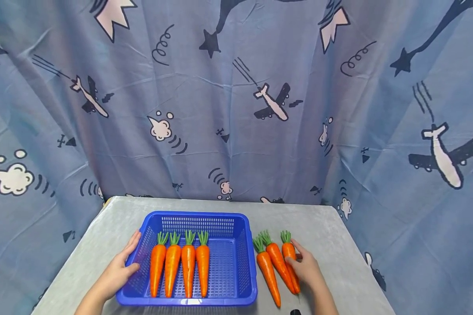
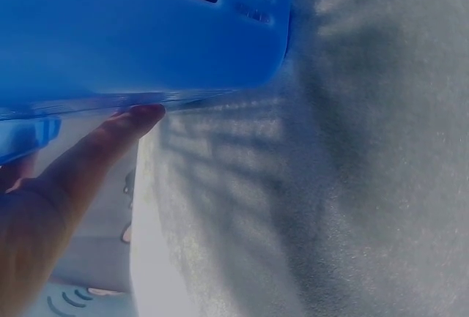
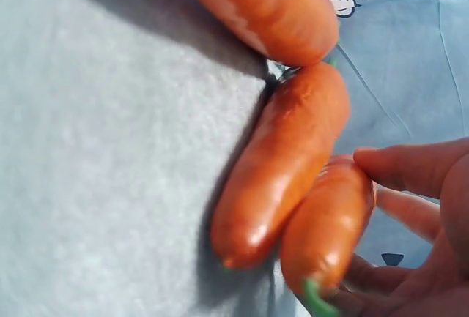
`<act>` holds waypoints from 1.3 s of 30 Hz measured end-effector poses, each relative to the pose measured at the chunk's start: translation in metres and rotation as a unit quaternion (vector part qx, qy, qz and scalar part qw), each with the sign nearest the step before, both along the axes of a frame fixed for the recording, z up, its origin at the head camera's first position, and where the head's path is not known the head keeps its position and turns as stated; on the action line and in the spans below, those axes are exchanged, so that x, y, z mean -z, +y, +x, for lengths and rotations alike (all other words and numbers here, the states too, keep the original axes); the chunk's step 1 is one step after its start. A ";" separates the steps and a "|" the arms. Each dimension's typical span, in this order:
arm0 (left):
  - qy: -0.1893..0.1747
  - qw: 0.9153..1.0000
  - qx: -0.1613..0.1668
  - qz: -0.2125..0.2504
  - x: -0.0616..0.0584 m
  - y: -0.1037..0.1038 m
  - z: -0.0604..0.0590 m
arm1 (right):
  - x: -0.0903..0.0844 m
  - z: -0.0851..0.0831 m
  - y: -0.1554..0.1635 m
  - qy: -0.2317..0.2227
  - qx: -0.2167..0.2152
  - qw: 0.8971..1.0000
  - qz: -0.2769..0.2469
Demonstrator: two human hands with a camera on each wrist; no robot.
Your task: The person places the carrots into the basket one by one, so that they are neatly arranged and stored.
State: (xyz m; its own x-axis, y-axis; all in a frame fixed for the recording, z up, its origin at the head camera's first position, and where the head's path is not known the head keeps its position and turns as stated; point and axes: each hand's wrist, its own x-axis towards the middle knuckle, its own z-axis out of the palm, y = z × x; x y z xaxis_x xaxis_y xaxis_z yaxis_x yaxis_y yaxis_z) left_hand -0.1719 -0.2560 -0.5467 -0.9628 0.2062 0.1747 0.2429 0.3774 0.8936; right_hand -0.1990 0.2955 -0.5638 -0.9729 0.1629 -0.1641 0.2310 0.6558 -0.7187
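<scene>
Right of the blue basket [image 1: 236, 245], the right hand [image 1: 305, 267] curls its fingers round the outermost carrot [image 1: 291, 261], lying lengthwise, greens away; the left hand [image 1: 120, 269] rests flat against the basket's wall.

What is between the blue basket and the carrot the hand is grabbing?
Two more carrots lie between the blue basket and the carrot that the right hand grips, seen in the head view.

Staged recording setup: airplane-print curtain [image 1: 236, 109] as backdrop, grey-covered table [image 1: 331, 236], toy carrots [image 1: 180, 262].
</scene>
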 end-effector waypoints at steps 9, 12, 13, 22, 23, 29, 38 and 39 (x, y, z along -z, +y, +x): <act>0.006 1.000 0.002 0.001 0.003 -0.001 0.001 | -0.017 0.010 0.004 0.037 0.049 0.997 -0.039; 0.015 1.000 0.003 0.001 0.004 -0.001 0.001 | -0.031 0.011 0.000 0.044 0.070 0.991 -0.103; 0.016 1.000 0.003 0.001 0.004 -0.001 0.001 | -0.036 0.012 -0.002 0.045 0.076 0.988 -0.128; 0.009 1.000 0.006 0.007 0.003 -0.001 0.001 | -0.075 0.015 -0.031 0.079 0.060 0.965 -0.244; 0.007 1.000 0.007 0.007 0.002 -0.001 0.001 | -0.079 0.015 -0.035 0.082 0.054 0.964 -0.249; 0.001 1.000 0.005 0.008 0.002 -0.001 0.001 | -0.089 0.011 -0.063 0.094 0.015 0.959 -0.268; 0.012 1.000 0.003 0.001 0.002 -0.001 0.001 | -0.099 0.004 -0.105 0.086 -0.041 0.950 -0.298; 0.008 1.000 0.002 0.000 0.002 -0.001 0.001 | -0.100 0.004 -0.110 0.085 -0.049 0.949 -0.298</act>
State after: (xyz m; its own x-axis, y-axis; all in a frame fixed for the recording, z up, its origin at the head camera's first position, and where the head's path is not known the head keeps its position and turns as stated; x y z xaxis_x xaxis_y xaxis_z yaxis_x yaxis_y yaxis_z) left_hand -0.1707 -0.2567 -0.5487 -0.9588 0.2105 0.1907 0.2593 0.3754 0.8898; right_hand -0.1953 0.1856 -0.4638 -0.9993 -0.0027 -0.0375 0.0368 0.1327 -0.9905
